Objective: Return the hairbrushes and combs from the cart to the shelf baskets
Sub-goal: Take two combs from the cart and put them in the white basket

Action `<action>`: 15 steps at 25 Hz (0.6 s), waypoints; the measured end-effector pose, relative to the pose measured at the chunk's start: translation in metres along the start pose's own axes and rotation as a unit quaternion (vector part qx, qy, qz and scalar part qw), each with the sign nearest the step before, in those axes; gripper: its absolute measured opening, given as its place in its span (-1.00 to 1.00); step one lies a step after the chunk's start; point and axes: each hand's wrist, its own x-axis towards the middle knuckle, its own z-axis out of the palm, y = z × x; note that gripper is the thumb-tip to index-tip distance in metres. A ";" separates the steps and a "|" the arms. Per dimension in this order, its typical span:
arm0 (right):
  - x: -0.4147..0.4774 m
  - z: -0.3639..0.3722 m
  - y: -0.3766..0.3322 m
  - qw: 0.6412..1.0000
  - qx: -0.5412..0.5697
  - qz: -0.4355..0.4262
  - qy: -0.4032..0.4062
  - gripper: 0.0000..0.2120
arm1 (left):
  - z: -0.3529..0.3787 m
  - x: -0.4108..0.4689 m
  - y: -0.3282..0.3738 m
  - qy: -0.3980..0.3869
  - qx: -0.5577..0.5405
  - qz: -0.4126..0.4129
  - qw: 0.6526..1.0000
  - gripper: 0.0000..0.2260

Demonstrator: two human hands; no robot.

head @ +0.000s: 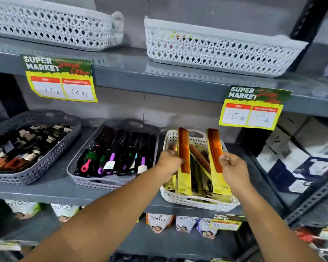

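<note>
Orange combs (184, 150) pinched in each hand's grip under "SUPER MARKET" tag (254, 108).

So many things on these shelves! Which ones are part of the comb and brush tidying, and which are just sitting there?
Part of the job:
- left hand and right hand, each on a packaged orange comb
- white comb basket
- grey hairbrush basket

Just there:
- hair clip basket
- upper white baskets
- price signs
- packets below

Lower-shelf packets (186, 223) half hidden, blurred
</note>
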 end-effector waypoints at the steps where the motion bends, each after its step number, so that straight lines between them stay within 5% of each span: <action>1: 0.009 -0.004 0.007 0.999 -0.046 0.003 -0.004 -0.66 | 0.005 0.003 -0.002 0.020 0.020 0.005 1.000 -0.81; 3: 0.023 -0.009 0.015 0.990 -0.139 0.005 -0.010 -0.67 | 0.013 0.006 -0.006 0.050 0.065 0.011 0.997 -0.94; 8: 0.038 0.004 0.020 0.943 -0.326 -0.058 -0.042 -0.71 | 0.028 0.015 -0.020 0.115 0.190 -0.026 0.975 -0.77; 13: 0.046 0.009 0.026 0.854 -0.505 -0.079 -0.096 -0.67 | 0.031 0.013 -0.015 0.095 0.261 -0.030 0.960 -0.77; 15: 0.050 0.008 0.028 0.848 -0.505 -0.103 -0.120 -0.53 | 0.031 0.011 -0.011 0.082 0.278 -0.030 0.957 -0.80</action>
